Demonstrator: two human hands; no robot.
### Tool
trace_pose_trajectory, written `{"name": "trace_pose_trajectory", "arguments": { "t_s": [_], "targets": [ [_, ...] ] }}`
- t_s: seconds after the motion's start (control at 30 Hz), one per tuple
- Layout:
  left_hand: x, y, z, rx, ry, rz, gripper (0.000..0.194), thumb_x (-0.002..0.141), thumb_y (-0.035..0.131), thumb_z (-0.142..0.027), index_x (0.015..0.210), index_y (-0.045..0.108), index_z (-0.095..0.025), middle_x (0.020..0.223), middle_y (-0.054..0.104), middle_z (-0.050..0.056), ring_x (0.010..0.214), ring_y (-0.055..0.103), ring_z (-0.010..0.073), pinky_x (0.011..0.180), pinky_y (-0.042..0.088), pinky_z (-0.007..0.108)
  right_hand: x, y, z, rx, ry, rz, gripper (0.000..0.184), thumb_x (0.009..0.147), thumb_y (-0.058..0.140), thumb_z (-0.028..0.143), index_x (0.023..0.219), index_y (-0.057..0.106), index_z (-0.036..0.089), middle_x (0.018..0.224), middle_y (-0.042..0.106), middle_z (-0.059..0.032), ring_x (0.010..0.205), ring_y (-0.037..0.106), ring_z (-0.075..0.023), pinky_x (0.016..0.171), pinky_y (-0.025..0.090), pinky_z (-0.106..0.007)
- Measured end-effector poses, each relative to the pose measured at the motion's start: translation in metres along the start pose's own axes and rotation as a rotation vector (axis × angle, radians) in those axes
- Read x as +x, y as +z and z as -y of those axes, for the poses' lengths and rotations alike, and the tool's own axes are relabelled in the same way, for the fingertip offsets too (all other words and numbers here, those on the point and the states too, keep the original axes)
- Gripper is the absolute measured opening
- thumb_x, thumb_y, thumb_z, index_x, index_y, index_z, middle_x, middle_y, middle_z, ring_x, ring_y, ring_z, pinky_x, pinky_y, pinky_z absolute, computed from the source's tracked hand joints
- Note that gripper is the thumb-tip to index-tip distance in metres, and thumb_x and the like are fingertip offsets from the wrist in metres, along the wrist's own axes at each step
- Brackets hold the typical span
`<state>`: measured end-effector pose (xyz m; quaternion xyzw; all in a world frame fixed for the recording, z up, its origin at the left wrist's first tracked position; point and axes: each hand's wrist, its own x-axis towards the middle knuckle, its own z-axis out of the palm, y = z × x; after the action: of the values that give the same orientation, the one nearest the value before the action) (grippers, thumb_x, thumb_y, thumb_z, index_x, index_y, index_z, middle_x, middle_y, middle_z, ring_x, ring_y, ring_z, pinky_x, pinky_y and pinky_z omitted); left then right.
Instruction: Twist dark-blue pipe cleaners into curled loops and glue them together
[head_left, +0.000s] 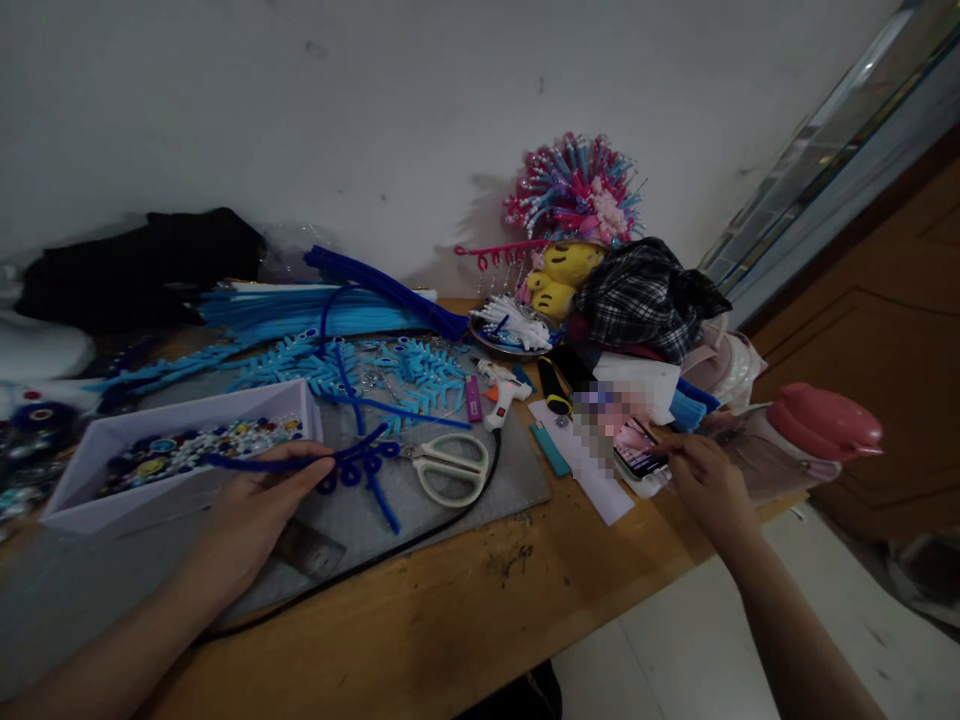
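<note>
Your left hand (251, 505) pinches a fuzzy dark-blue pipe cleaner (341, 465) — bent into small loops — over the grey mat (465, 515), beside the pale-handled scissors (448, 467). Your right hand (705, 480), fingers curled, touches the glossy smartphone (637, 447) on the wooden table (450, 610).

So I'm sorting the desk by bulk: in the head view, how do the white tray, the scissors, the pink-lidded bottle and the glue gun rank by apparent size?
1. White tray, largest.
2. Pink-lidded bottle.
3. Scissors.
4. Glue gun, smallest, though it lies farther back than the scissors, so that last pair is unsure.
</note>
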<state>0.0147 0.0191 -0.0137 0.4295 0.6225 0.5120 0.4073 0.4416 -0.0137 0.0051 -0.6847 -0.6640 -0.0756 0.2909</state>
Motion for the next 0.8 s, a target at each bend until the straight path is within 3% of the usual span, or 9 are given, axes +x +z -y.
{"name": "trace_pose_trajectory", "arguments": {
  "t_s": [0.37,0.57,0.8],
  "targets": [
    [0.0007,-0.0009,0.0005,0.017,-0.011,-0.004,0.028,0.050,0.070,-0.041,0.067,0.061,-0.020,0.061,0.057,-0.004,0.061,0.049,0.0130,0.049,0.037,0.021,-0.0003,0.0019,-0.0020,-0.003,0.014,0.010,0.023,0.071,0.039,0.022,0.072,0.062,0.019,0.081,0.064,-0.0072,0.084,0.056,-0.0221,0.078,0.043,-0.038],
    [0.0004,-0.0013,0.0012,0.010,-0.004,0.016,0.020,0.054,0.068,-0.034,0.067,0.061,-0.021,0.062,0.057,-0.005,0.061,0.048,0.0108,0.052,0.037,0.019,-0.0003,0.0013,-0.0029,-0.003,0.016,0.014,0.024,0.071,0.038,0.022,0.074,0.062,0.018,0.081,0.064,-0.0084,0.084,0.056,-0.0228,0.078,0.043,-0.039],
    [0.0006,-0.0014,-0.0001,0.027,0.001,0.008,0.025,0.052,0.069,-0.038,0.066,0.060,-0.020,0.060,0.056,-0.004,0.060,0.047,0.0115,0.051,0.037,0.019,0.0005,0.0025,-0.0045,-0.028,0.000,0.023,0.025,0.072,0.038,0.021,0.075,0.062,0.017,0.082,0.064,-0.0091,0.084,0.056,-0.0226,0.077,0.044,-0.038]
  ]
}}
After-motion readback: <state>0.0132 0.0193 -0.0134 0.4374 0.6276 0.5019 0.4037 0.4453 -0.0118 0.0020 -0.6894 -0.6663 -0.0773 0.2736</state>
